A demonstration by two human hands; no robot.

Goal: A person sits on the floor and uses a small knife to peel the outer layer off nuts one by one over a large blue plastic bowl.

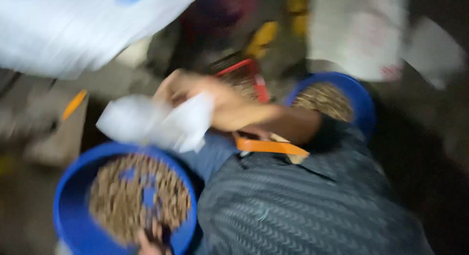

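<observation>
Dark ribbed sleeve (pixel 303 206) is filling the foreground. Right hand (pixel 215 101) is gripping a crumpled white plastic bag (pixel 156 121), fingers closed, above a blue round tub of brown pellets (pixel 73 201). Left hand (pixel 149 243) is touching the pellets; grip unclear. Probably bagging; blur is hiding details.

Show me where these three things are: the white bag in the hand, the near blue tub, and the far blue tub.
white bag (pixel 156 122), head view, on its crumpled middle.
near blue tub (pixel 73 186), head view, on its left inner wall.
far blue tub (pixel 362 101), head view, on its right rim.
</observation>
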